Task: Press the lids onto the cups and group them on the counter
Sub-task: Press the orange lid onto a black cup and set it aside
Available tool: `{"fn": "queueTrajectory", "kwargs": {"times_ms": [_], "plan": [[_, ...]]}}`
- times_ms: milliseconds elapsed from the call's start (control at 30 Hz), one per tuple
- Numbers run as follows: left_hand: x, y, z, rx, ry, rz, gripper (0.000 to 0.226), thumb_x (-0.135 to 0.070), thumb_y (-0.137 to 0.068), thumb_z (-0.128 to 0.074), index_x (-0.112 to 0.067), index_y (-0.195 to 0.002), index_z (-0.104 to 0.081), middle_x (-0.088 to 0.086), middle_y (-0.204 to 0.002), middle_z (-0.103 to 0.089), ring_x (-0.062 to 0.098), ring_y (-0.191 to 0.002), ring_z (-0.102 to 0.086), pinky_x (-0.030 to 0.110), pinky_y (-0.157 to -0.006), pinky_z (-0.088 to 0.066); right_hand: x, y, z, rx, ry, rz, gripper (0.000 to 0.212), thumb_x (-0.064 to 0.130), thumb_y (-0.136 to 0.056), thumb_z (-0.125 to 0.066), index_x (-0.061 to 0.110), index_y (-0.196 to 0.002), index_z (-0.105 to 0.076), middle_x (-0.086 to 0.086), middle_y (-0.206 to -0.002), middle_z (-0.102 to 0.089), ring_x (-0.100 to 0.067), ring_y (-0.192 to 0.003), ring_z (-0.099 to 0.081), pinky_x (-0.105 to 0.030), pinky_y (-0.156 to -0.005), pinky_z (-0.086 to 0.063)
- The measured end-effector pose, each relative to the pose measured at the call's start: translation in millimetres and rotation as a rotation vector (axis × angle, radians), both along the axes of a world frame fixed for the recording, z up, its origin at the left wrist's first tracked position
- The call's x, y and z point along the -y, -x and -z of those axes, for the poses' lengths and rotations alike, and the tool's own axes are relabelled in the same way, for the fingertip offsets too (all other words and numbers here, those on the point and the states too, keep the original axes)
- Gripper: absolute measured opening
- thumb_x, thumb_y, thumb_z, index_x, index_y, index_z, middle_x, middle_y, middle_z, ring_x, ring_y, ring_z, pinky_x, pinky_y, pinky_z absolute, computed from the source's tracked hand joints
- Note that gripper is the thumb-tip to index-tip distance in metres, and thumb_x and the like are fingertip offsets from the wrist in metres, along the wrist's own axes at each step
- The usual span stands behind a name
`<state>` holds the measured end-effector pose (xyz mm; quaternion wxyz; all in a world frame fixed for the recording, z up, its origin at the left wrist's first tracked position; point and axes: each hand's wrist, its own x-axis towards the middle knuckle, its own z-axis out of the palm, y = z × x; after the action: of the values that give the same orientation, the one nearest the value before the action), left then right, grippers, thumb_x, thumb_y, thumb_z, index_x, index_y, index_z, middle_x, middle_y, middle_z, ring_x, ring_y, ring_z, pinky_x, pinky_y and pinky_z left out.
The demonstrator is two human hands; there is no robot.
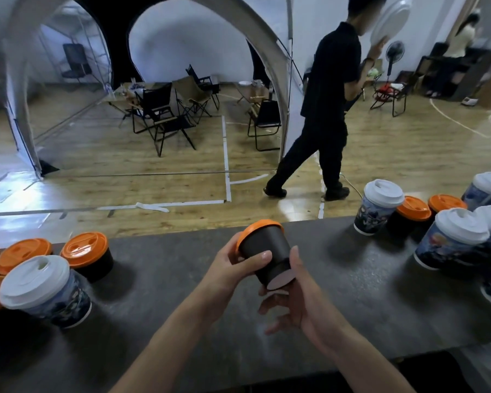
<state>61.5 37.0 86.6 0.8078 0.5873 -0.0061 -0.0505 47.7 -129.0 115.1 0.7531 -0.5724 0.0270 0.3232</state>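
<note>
A small black cup with an orange lid is tilted away from me above the middle of the dark counter. My left hand grips its side near the lid, thumb across the wall. Under the cup's base sits my right hand, thumb along the side and fingers curled beneath. At the left stand a white-lidded printed cup and several orange-lidded black cups. Several more lidded cups, white and orange, form a group on the right.
The counter's far edge runs across the view, with wooden floor beyond. A person in black walks past behind the counter carrying a white plate. Folding chairs and a white arched tent stand farther back.
</note>
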Motion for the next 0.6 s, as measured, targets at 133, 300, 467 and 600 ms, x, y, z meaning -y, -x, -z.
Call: {"fn": "queueTrajectory", "kwargs": {"times_ms": [133,300,467,600], "plan": [[-0.3,2.6,-3.4,-0.014,0.09,0.041,0.062,-0.033,-0.077,-0.081,-0.013,-0.132,-0.062,0.017,-0.119,-0.07,0.034,-0.108,-0.067,0.042,-0.091,-0.053,-4.5,2.1,-4.0,-0.034,-0.056,-0.024,0.075,0.066,-0.084,-0.049,-0.002,-0.112,-0.066,-0.016,-0.08,-0.062,-0.024,-0.066,-0.061,-0.035,-0.05,-0.055],[-3.6,1.2,-4.0,0.005,0.077,0.014,0.06,-0.027,-0.076,-0.082,-0.013,-0.131,-0.062,0.02,-0.118,-0.068,0.033,-0.107,-0.066,0.038,-0.09,-0.055,-5.5,3.3,-1.4,-0.011,-0.071,-0.063,0.075,0.066,-0.089,-0.046,0.001,-0.121,-0.064,-0.017,-0.088,-0.063,-0.025,-0.071,-0.062,-0.037,-0.052,-0.056],[-8.6,1.0,-4.5,0.024,0.117,0.073,0.055,-0.033,-0.084,-0.074,-0.011,-0.133,-0.06,0.02,-0.119,-0.065,0.032,-0.108,-0.063,0.041,-0.092,-0.05,-8.9,3.7,-0.9,-0.062,-0.12,-0.089,0.074,0.067,-0.093,-0.036,0.001,-0.114,-0.064,-0.017,-0.083,-0.062,-0.024,-0.068,-0.06,-0.035,-0.049,-0.055],[-5.6,0.8,-1.6,0.011,0.015,0.006,0.057,-0.037,-0.08,-0.078,-0.014,-0.13,-0.064,0.021,-0.12,-0.068,0.033,-0.109,-0.066,0.039,-0.092,-0.053,-8.7,0.9,2.6,0.026,0.003,-0.061,0.077,0.068,-0.087,-0.044,0.0,-0.117,-0.066,-0.016,-0.09,-0.063,-0.026,-0.072,-0.063,-0.038,-0.05,-0.056]]}}
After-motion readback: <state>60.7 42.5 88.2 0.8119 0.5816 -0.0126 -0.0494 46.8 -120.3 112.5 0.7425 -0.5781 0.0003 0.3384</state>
